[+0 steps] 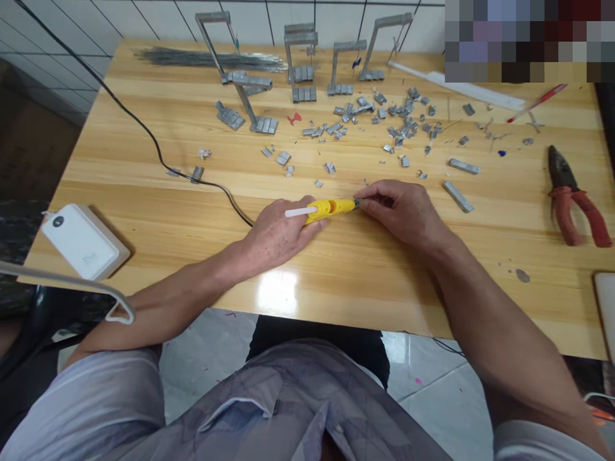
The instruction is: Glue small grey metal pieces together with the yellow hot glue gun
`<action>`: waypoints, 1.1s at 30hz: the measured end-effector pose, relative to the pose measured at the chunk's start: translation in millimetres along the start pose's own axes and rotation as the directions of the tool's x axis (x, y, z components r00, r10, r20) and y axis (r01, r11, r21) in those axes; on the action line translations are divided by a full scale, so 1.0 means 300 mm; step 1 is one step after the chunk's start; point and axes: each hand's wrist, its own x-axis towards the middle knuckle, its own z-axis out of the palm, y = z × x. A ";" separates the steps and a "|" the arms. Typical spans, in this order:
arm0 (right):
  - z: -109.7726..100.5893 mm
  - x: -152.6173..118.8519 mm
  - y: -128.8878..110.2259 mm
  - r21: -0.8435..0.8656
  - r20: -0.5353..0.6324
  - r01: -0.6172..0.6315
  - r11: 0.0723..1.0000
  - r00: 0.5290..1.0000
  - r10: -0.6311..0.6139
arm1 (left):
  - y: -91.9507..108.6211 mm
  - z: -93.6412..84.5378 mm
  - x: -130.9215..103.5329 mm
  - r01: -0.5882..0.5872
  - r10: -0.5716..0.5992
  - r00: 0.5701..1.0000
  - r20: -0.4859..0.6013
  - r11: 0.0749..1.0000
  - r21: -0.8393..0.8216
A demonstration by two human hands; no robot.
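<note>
My left hand [277, 232] is wrapped round a yellow hot glue gun [342, 206], its nozzle facing right. A white glue stick [300, 212] pokes out of the gun's back end. At the nozzle, my right hand [403, 208] has thumb and forefinger pinched on a small grey piece [357, 203], mostly hidden by the fingertips. A black cord [235, 206] runs across the table to my left hand. Beyond the hands lie many small folded grey pieces [406, 131] and scraps.
Several grey upright frames [245, 102] stand at the back, near a bundle of thin grey strips [206, 59]. Red-handled pliers [567, 192] lie right, below a red pen [537, 104]. Two grey bars [458, 196] lie near my right hand. A white power bank [86, 242] sits left.
</note>
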 end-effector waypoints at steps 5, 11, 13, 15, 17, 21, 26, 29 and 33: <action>0.003 0.000 0.004 -0.006 -0.008 0.005 1.000 1.000 -0.005 | 0.009 0.002 -0.008 -0.037 0.038 0.999 -0.027 0.998 0.045; 0.006 0.004 0.001 -0.007 -0.013 0.009 1.000 1.000 -0.009 | 0.020 -0.003 -0.027 -0.066 0.068 0.998 -0.016 0.991 0.115; 0.006 0.004 0.000 0.001 -0.008 0.007 1.000 1.000 -0.007 | 0.020 0.001 -0.035 -0.068 0.072 0.997 -0.019 0.988 0.138; 0.006 0.003 0.000 0.005 -0.004 0.005 1.000 1.000 -0.005 | 0.018 0.008 -0.040 -0.079 0.085 0.996 -0.032 0.986 0.148; 0.007 0.003 0.002 0.005 -0.007 0.001 1.000 1.000 -0.001 | 0.015 0.017 -0.041 -0.092 0.101 0.993 -0.056 0.985 0.145; 0.010 0.004 0.008 0.004 -0.015 0.001 1.000 1.000 -0.001 | 0.016 0.028 -0.036 -0.090 0.100 0.992 -0.072 0.988 0.129; 0.010 0.004 0.011 0.006 -0.015 0.009 1.000 1.000 -0.009 | 0.031 0.030 -0.032 -0.063 0.073 0.994 -0.079 0.990 0.129; 0.009 0.003 0.009 0.013 -0.014 0.004 1.000 1.000 -0.004 | 0.037 0.027 -0.036 -0.052 0.062 0.996 -0.064 0.988 0.143; 0.009 0.002 0.007 0.021 -0.014 -0.002 1.000 1.000 0.002 | 0.037 0.026 -0.041 -0.048 0.057 0.997 -0.061 0.989 0.140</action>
